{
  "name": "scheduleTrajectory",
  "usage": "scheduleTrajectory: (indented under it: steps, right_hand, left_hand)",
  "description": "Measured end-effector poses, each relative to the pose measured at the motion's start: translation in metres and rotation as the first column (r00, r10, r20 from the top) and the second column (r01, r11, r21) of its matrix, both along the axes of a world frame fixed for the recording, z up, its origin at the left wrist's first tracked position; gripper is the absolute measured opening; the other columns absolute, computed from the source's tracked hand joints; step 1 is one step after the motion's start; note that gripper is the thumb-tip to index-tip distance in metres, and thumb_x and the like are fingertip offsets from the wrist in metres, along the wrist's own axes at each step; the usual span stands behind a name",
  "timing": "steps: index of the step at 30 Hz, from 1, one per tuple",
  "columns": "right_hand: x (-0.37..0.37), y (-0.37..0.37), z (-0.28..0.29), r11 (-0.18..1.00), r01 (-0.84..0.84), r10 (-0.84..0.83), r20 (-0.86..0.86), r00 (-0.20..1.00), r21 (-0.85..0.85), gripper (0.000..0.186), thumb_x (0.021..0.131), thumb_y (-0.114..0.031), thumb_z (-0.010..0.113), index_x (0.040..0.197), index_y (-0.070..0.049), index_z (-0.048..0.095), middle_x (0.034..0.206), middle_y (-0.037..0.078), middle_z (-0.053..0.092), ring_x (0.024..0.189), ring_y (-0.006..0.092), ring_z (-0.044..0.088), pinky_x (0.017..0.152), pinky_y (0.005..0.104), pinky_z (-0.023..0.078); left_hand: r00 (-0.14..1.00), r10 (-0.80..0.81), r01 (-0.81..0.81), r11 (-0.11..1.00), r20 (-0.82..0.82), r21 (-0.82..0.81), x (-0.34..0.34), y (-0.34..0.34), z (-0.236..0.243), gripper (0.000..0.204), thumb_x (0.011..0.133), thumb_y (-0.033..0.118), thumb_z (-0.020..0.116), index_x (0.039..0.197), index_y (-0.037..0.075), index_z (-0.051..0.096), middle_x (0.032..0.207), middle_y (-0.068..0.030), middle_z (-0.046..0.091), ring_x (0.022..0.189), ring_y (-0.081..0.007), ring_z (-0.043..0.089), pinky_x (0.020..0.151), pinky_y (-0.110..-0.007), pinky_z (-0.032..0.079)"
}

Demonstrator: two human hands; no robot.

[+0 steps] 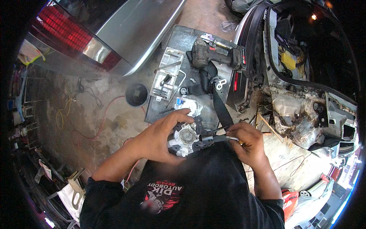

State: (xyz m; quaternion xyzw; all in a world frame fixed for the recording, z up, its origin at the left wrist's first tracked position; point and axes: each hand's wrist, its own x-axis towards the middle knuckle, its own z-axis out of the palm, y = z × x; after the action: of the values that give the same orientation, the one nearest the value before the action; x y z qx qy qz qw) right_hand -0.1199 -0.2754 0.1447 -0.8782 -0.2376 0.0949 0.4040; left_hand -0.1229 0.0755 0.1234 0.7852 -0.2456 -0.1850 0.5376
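My left hand is wrapped around a seat belt retractor, a white and clear plastic round mechanism on a dark metal frame, held close to my shirt. Black belt webbing runs from near its right side up onto the table. In my right hand, closed by the retractor's right side, is a thin tool pinched between the fingers; its kind is unclear, and part of it is hidden. Just beyond the retractor lies a white plastic cover with a blue spot.
On the dark table are a cordless power tool, an opened white tool case and a hex key. A dark bucket stands left. A silver car is at upper left, a stripped car body at right.
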Motion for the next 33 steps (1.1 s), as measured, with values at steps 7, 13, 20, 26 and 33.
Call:
scheduleTrajectory:
  steps: [7,13,20,26,33]
  right_hand:
    - [0.0,0.006,-0.003,1.0,0.029,-0.029,0.038,0.999,-0.008,0.02,0.081,0.003,0.083,0.099,-0.002,0.078,0.104,0.017,0.079,0.097,0.0378,0.078,0.085,0.0449,0.062]
    - [0.013,-0.042,0.001,0.946,0.325,-0.323,0.062,0.944,-0.017,0.024,0.086,0.007,0.08,0.109,0.0,0.08,0.101,0.016,0.079,0.093,0.0316,0.079,0.085,0.0378,0.059]
    - [0.027,-0.077,-0.008,0.855,0.513,-0.513,-0.019,0.858,0.081,0.018,0.092,0.011,0.076,0.109,0.004,0.078,0.103,0.011,0.081,0.094,0.0172,0.075,0.084,0.0326,0.059]
    - [0.029,-0.066,-0.008,0.941,0.337,-0.338,0.077,0.938,0.028,0.024,0.084,0.009,0.082,0.107,0.002,0.079,0.106,0.015,0.08,0.103,0.0287,0.077,0.092,0.0391,0.059]
    - [0.018,-0.017,0.002,0.997,0.076,-0.075,0.103,0.992,-0.004,0.026,0.078,0.003,0.085,0.102,-0.004,0.08,0.111,0.015,0.079,0.111,0.0362,0.076,0.099,0.0466,0.059]
  left_hand:
    - [1.0,-0.003,0.003,0.999,0.005,-0.04,-0.002,0.001,-0.01,0.101,0.063,0.026,0.103,0.15,0.007,0.053,0.163,-0.0305,0.054,0.155,-0.0458,0.053,0.126,-0.05,0.045]
    - [0.999,0.043,-0.044,0.999,-0.022,-0.026,-0.004,0.012,-0.003,0.103,0.063,0.024,0.104,0.151,0.009,0.052,0.165,-0.0319,0.051,0.151,-0.0468,0.057,0.121,-0.049,0.05]
    - [0.998,0.055,-0.056,0.998,-0.036,-0.032,-0.003,0.015,0.001,0.103,0.064,0.022,0.103,0.153,0.012,0.052,0.165,-0.032,0.051,0.151,-0.0468,0.057,0.121,-0.049,0.049]
    - [0.998,0.05,-0.051,0.997,0.031,0.055,0.003,0.015,0.008,0.107,0.057,0.023,0.104,0.151,0.009,0.055,0.158,-0.0274,0.06,0.152,-0.0422,0.057,0.125,-0.05,0.045]
    - [0.999,0.023,-0.025,0.999,0.045,0.037,0.005,0.007,0.01,0.103,0.062,0.023,0.101,0.154,0.012,0.056,0.162,-0.0282,0.056,0.148,-0.0449,0.06,0.121,-0.05,0.049]
